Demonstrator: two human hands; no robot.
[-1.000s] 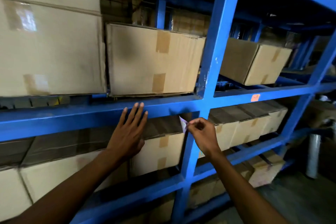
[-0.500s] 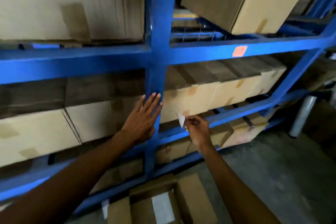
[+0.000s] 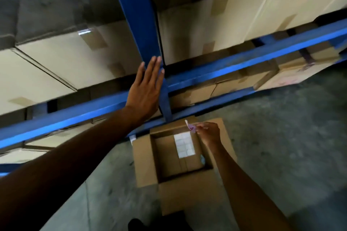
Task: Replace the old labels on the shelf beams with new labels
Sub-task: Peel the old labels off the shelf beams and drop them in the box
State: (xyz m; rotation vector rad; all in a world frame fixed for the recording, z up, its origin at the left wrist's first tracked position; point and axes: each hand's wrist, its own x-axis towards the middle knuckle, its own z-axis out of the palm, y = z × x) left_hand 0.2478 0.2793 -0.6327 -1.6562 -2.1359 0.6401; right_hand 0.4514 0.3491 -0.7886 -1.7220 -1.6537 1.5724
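Pinching label [image 3: 191,128] | right hand [image 3: 209,133] fingertips | above open box [image 3: 144,165]

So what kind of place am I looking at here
Most likely a warehouse or stockroom: blue steel racking runs across the view, taped cardboard cartons fill its shelves, and an open carton sits on a bare concrete floor.

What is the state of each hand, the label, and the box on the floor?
left hand: fingers straight, flat against the blue upright
right hand: pinches the label
small label: held above the open box
floor box: flaps open, white sheet inside
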